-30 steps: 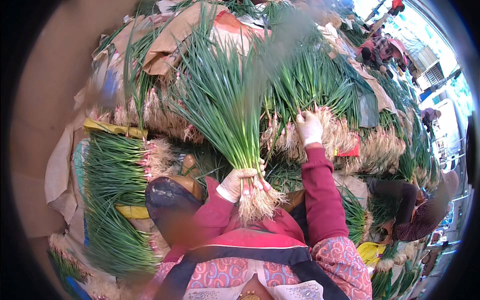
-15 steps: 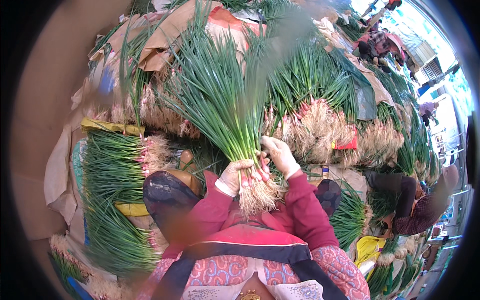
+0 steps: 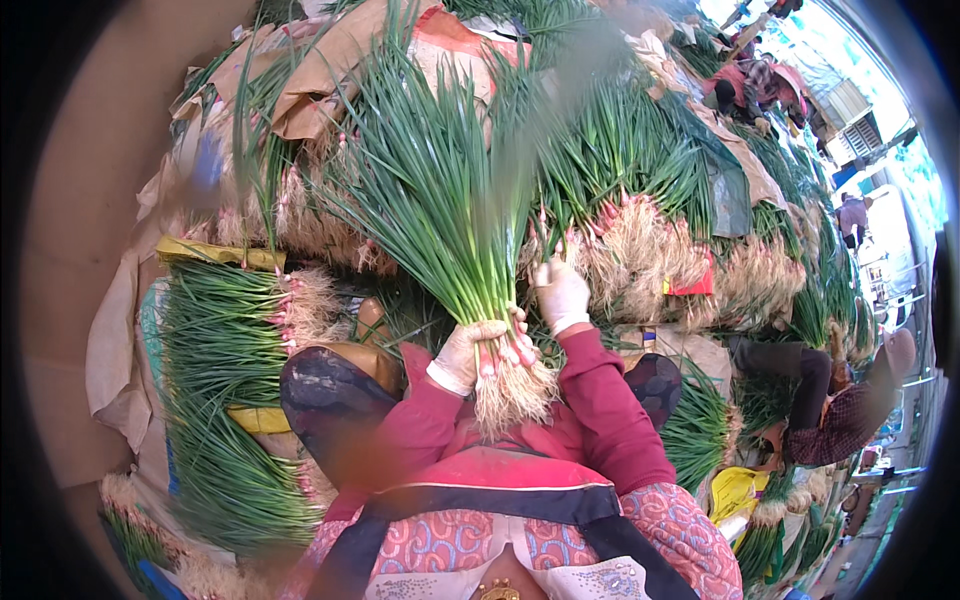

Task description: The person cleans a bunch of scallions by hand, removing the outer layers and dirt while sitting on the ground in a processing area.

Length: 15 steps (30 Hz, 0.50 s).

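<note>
My left hand (image 3: 466, 357), in a pale glove, is wrapped round a thick bunch of spring onions (image 3: 455, 225) just above the pink bulbs. The long green leaves fan out away from me, and the pale roots hang toward my lap. Just right of the bunch, my gloved right hand (image 3: 562, 296) is closed, fingers curled, at the near edge of a heap of spring onions (image 3: 630, 235). Whatever lies between its fingertips is too small or hidden to make out.
More spring onions (image 3: 220, 335) lie in stacked bundles at my left, with a yellow strip (image 3: 262, 419) between them. Brown paper sheets (image 3: 325, 75) partly cover the far heaps. A co-worker (image 3: 845, 410) sits at the right beside a yellow bag (image 3: 738, 495).
My right hand has moved up and slightly right, from beside the held bunch to the edge of the heap. My left hand keeps its grip almost in place.
</note>
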Motion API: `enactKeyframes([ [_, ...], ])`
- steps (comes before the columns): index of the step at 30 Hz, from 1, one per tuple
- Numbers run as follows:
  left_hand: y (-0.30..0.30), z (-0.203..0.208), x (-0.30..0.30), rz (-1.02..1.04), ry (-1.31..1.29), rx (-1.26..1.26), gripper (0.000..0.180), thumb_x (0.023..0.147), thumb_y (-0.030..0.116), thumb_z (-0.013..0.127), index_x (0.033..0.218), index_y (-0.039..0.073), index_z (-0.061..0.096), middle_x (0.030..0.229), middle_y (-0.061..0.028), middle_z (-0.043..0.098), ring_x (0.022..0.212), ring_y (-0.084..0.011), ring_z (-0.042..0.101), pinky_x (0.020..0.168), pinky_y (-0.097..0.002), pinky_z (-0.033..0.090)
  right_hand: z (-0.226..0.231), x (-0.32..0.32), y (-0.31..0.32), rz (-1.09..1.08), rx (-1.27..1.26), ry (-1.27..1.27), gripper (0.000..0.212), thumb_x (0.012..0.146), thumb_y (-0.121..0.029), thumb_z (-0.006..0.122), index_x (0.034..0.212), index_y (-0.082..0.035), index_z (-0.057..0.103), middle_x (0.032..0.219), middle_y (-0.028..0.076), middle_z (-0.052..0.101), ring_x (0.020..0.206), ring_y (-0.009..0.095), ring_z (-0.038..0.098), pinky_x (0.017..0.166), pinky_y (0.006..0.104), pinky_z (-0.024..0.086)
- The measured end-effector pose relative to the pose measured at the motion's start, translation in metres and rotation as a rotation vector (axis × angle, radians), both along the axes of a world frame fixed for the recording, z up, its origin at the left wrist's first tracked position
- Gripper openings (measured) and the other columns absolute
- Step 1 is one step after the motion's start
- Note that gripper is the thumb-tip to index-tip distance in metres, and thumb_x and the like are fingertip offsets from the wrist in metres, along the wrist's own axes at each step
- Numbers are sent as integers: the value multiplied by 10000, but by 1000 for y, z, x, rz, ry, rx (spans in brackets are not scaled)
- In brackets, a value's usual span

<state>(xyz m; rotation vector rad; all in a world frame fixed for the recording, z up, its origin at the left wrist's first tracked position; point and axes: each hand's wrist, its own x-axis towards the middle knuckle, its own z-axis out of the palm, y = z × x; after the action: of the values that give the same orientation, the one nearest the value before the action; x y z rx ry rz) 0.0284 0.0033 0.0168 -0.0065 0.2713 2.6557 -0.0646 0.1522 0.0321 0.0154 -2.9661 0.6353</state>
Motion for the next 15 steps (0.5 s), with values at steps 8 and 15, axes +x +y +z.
enactKeyframes([
  [8, -7, 0, -3, -107, 18, 84, 625, 751, 172, 597, 1293, -42, 372, 1051, -146, 564, 935, -275, 582, 887, -425, 450, 57, -33, 19, -13, 42, -212, 356, 897, -381, 463, 1008, -86, 628, 888, 156, 648, 821, 281, 624, 788, 347, 478],
  [15, 4, -9, -14, -82, 89, 0, 625, 742, 141, 603, 1302, -26, 381, 1245, -173, 485, 1045, -256, 535, 926, -406, 428, 23, -102, 84, 5, 458, -30, 199, 829, -246, 571, 955, -108, 641, 887, 110, 638, 802, 273, 619, 748, 366, 484],
])
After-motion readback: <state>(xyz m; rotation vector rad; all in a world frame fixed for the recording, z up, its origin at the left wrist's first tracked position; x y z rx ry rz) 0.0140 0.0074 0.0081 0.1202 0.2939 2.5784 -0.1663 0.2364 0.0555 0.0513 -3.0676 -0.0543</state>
